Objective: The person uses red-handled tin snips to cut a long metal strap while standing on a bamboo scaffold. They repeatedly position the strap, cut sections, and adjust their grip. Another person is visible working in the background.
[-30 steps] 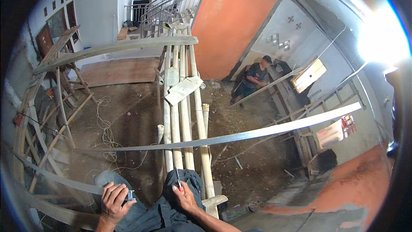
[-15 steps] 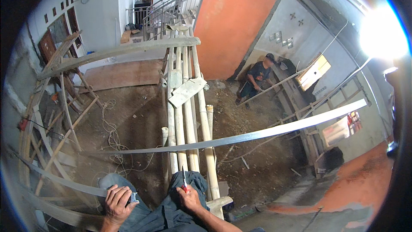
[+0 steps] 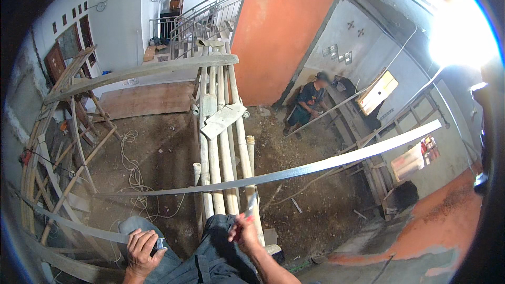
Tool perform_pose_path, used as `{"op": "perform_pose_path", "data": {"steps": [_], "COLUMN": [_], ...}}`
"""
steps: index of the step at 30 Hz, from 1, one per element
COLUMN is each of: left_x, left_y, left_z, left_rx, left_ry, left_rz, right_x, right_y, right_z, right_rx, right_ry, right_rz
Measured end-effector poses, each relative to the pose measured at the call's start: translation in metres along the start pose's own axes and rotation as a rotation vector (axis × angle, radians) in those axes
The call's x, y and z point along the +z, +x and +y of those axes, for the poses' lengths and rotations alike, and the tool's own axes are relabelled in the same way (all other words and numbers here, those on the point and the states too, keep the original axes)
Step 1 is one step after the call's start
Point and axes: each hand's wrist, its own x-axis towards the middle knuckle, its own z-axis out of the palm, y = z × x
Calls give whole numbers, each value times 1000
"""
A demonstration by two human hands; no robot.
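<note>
My left hand (image 3: pixel 142 251) is closed around the near end of a metal channel strip (image 3: pixel 79 226), whose cut end shows past my fingers. The strip runs off to the left. My right hand (image 3: pixel 245 234) grips red-handled snips (image 3: pixel 250 208), their pointed metal blades aimed up and away from me, over the near bamboo poles. The exact form of their jaws is too small to make out. Beyond both hands, a long shiny metal strip (image 3: pixel 284 172) crosses above the bamboo poles (image 3: pixel 216 163). My legs in dark trousers lie below my hands.
The bamboo poles form a raised scaffold walkway, with a short board (image 3: pixel 223 121) and a wooden beam (image 3: pixel 147 72) on it. Far below is a dirt floor (image 3: pixel 294 152) with a tangled cable (image 3: pixel 131 171). A person (image 3: pixel 310 100) sits by the right wall. Wooden frames stand left.
My right hand has moved right and slightly up, and the snips now tilt to the right. My left hand keeps its hold on the channel strip. The view has shifted slightly.
</note>
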Motion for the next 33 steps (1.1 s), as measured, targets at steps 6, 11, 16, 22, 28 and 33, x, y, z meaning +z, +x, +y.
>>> {"op": "perform_pose_path", "data": {"steps": [6, 11, 16, 22, 28, 33], "left_x": [-2, -1, 2, 1, -1, -5], "left_y": [1, -1, -7, -7, -4, -1], "left_z": [7, 1, -5, -6, -3, 2], "left_rx": [-34, -25, 20, 33, 11, 14], "left_ry": [25, -4, -14, -31, -48, -54], "left_rz": [-13, -5, 32, 29, 18, -14], "right_x": [10, 10, 18, 63, 112, 121], "right_y": [-26, -27, -21, -37, -52, -53], "right_z": [-76, -28, 63, 83, 69, 80], "right_rx": [-595, -875, -290, 254, 277, 312], "right_ry": [-25, -672, -682, -274, -263, -114], "right_rz": [-49, -77, -218, -560, -671, -590]}}
